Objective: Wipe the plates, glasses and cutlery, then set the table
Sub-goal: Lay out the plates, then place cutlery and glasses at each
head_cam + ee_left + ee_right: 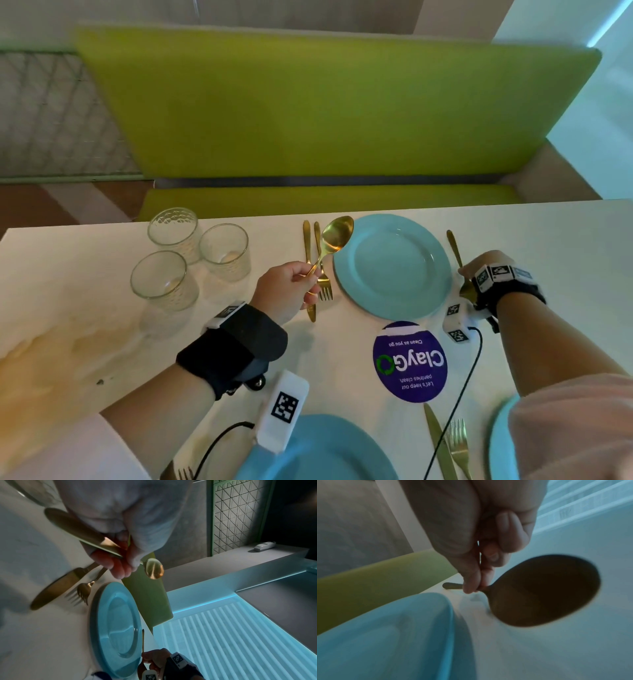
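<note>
Placing spoons at the far setting

My left hand (286, 291) pinches a raised gold spoon (337, 234) in its fingers; my right hand (486, 274) pinches a second spoon (539, 591), set down right of the far blue plate (394, 267). Knife (307, 246) and fork (323, 284) lie placed; three glasses (164, 281) look undistributed. White worktop (68, 274), green bench (308, 102) behind.

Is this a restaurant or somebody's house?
Probably an office pantry or canteen, not a house. A round sticker on the white table reads "Let's keep our pantries clean", and a long green booth seat runs behind it.
</note>
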A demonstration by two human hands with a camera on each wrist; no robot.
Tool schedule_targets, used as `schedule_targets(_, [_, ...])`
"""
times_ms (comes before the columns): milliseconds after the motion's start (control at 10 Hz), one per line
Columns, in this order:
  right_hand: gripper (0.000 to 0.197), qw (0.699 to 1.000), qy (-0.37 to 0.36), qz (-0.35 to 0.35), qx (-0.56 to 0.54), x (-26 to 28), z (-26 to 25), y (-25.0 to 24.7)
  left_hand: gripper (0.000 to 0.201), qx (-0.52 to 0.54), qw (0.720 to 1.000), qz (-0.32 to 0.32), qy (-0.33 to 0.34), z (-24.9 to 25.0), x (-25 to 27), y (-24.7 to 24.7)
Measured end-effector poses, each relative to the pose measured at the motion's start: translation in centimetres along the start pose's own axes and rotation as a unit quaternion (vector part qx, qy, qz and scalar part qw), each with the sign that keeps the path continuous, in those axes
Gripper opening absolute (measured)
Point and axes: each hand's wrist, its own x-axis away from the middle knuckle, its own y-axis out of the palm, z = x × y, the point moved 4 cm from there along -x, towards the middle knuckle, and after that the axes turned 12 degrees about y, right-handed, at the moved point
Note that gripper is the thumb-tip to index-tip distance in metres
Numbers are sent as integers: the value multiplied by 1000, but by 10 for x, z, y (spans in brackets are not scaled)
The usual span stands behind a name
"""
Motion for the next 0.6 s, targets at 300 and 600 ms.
schedule_targets(300, [40, 986, 63, -26, -151, -38, -19, 6, 14, 10, 1000, -9, -12, -10, -5, -1])
schedule_targets(600, [42, 978, 91, -20, -186, -50, -21, 11, 13, 21, 1000, -5, -14, -8, -3, -7])
